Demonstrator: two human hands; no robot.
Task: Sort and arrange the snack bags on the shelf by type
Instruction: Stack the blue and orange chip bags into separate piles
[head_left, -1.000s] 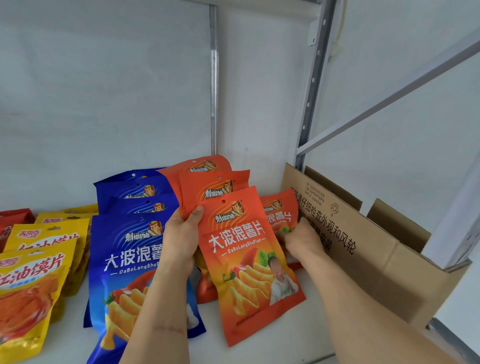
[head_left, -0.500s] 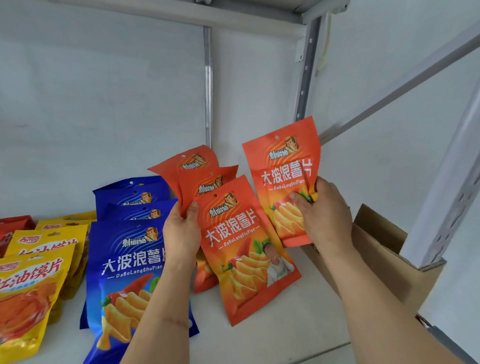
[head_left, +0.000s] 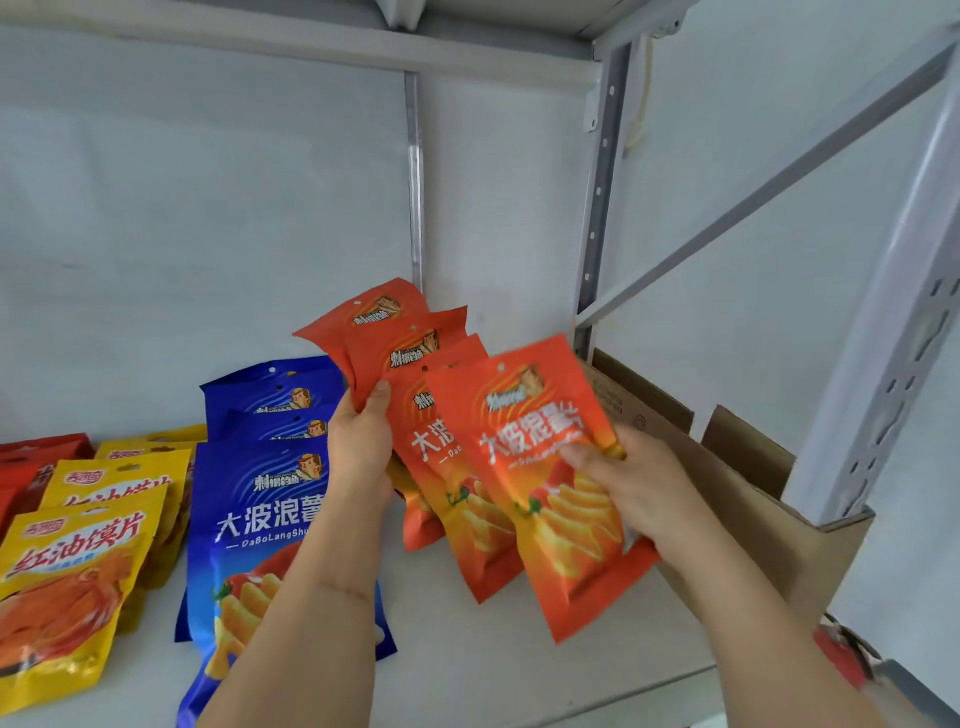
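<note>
R grip pinching fresh orange bag, thumb on front, held in air just R of orange stack. L grip clamps stack's L edge, bags fanned upright. Step: adding bag to orange group. Next, prob: slide it onto stack front, edges squared. Left of L grip: blue bags, then yellow bags. Behind R grip: cardboard box. Shelf below.

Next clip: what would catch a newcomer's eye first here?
The orange bag pinched in the right hand at centre, laid over the front of a fan of orange bags that the left hand holds. Left of them lean blue bags, then yellow bags. A cardboard box sits at right.
</note>
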